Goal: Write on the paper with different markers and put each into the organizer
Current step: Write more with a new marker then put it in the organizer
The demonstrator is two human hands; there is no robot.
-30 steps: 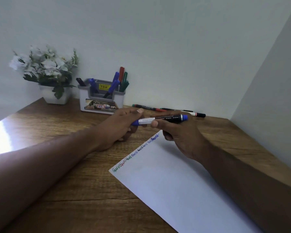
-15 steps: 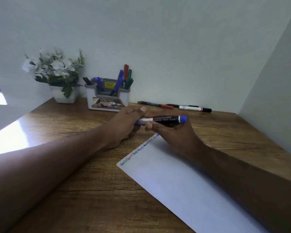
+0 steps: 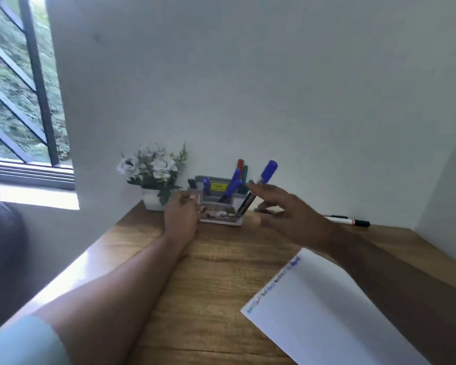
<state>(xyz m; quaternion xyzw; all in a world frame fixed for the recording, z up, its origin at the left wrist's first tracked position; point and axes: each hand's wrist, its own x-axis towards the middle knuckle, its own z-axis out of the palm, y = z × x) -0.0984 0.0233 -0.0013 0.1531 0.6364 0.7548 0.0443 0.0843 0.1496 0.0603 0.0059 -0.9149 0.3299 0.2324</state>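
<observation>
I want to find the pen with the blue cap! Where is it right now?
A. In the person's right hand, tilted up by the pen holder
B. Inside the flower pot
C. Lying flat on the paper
A: the right hand holds the blue-capped marker tilted, cap up, beside the organizer.
</observation>
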